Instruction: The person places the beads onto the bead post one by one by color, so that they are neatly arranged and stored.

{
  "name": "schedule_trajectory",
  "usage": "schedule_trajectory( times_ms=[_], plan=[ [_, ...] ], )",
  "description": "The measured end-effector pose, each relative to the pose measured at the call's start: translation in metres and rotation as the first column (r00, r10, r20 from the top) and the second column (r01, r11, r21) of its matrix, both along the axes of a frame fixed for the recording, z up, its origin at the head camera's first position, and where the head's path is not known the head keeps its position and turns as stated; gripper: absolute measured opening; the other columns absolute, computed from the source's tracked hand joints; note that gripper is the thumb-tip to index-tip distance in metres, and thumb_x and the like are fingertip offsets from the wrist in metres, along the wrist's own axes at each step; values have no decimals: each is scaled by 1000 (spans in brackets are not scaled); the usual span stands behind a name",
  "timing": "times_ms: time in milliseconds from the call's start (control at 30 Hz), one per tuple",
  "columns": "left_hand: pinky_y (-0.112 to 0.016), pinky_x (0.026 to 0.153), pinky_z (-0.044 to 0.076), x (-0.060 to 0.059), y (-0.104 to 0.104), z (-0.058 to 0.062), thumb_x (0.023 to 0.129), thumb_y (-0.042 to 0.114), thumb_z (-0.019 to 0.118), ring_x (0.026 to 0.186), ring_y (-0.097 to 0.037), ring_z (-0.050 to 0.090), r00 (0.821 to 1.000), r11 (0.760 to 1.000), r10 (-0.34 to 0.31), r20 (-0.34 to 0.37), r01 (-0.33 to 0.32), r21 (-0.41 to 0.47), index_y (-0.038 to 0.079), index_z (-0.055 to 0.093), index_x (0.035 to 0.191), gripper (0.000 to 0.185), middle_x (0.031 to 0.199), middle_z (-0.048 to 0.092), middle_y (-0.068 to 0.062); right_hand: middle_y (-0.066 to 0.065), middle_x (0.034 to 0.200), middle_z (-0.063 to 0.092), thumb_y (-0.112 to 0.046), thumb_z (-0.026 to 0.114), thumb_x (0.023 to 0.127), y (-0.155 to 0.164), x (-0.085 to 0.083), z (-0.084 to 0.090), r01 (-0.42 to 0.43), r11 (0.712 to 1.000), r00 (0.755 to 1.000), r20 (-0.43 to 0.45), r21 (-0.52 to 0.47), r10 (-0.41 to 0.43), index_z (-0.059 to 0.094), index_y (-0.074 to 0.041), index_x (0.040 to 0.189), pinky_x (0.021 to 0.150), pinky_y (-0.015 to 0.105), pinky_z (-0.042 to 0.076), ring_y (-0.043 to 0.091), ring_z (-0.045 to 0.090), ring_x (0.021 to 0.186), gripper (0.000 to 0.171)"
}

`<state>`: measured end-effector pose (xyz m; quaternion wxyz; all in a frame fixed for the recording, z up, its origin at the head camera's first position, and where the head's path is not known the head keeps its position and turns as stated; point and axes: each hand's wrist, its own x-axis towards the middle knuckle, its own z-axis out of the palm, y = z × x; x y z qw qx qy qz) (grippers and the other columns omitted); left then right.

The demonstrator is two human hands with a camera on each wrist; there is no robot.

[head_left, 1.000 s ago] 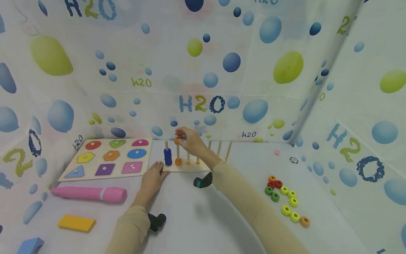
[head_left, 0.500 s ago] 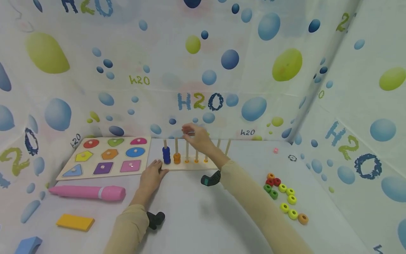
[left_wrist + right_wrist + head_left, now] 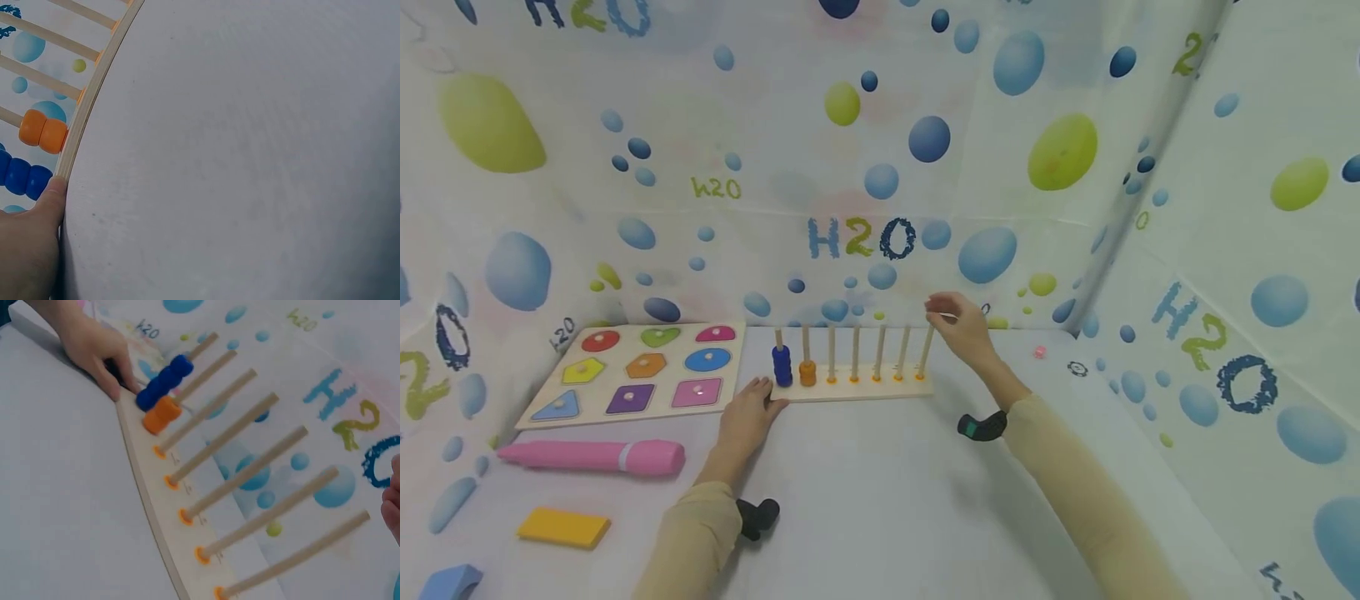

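A wooden peg board [image 3: 850, 397] stands at the back of the table with a row of upright pegs. Stacked blue beads [image 3: 782, 367] fill most of its leftmost peg. Two orange beads [image 3: 807, 373] sit at the bottom of the neighbouring one; the other pegs are bare. My left hand [image 3: 747, 421] grips the board's left end, its thumb [image 3: 53, 197] against the front edge. Beside the top of the rightmost peg is my right hand [image 3: 962, 329], fingers loosely bent, with no bead visible in it. Only its fingertips [image 3: 392, 500] show in the right wrist view.
Left of the board lies a shape puzzle [image 3: 733, 396] with knobbed pieces. Nearer are a pink marker-shaped toy [image 3: 591, 457], a yellow block [image 3: 563, 528] and a blue block [image 3: 456, 581]. A tiny pink object [image 3: 1040, 352] lies at the back right. Patterned cloth [image 3: 760, 250] hangs behind.
My right hand let go of an orange bead, which dropped onto the second peg, and then moved right. The right sleeve now hides the loose beads. The left hand stays on the board.
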<state>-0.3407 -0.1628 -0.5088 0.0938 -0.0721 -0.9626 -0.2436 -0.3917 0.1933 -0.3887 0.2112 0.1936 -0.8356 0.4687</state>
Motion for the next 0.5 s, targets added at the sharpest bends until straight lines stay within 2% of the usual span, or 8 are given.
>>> schedule_trajectory(
  times_ms=[200,333,500],
  plan=[
    [-56,103,33,1,-1,2,92,29,62,128,-43,39,1000,1000,-4,18,4,2,-9,46,133,58,135,46,-28,14,111,66,-12,65,90,56,21,-4,68,997,994,93,-40,-64,58,0,118,92,36,51,26,62,105,31],
    [-56,104,33,2,-1,5,93,29,61,128,-43,39,1000,1000,-8,19,8,3,-10,47,132,57,134,46,-28,12,113,65,-21,63,92,90,39,-13,113,993,978,172,31,-116,55,-3,121,95,36,48,24,60,107,35],
    [-57,104,32,3,-1,8,93,31,61,129,-43,37,998,1000,-2,55,3,-3,-8,46,134,58,136,44,-28,9,113,65,-26,62,93,126,69,-32,138,983,962,221,121,-163,55,-7,120,92,33,50,22,62,105,35]
  ],
)
